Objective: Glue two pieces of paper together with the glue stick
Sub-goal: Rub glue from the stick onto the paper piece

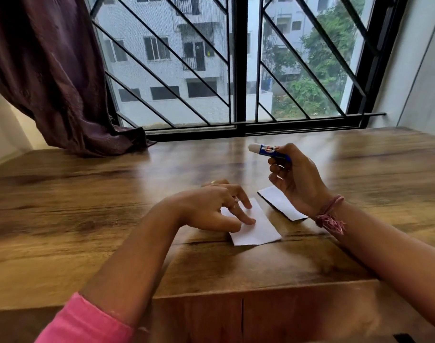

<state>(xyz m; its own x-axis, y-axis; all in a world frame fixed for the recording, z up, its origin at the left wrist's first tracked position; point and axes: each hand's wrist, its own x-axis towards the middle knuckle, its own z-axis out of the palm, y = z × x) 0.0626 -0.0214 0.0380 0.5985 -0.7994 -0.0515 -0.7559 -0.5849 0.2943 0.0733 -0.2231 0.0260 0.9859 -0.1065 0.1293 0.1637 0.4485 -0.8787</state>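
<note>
Fingers (248,220) of the left hand (211,206) press the near paper (256,231) flat; the right hand (295,179) grips the glue stick (268,151).

Taking the near paper as landmark: the left fingertips lie spread and fairly straight on its left half, touching it, not curled round it. The second paper (278,203) lies just beside it to the right, partly under the right wrist, both on the wooden table (87,194). The glue stick is held in the air beyond and to the right of the near paper, its long axis roughly level, white end pointing left; whether that end is capped I cannot tell. The right fingers curl closed round its blue body. The right hand is the one that must come down and toward the near paper, I judge.
</note>
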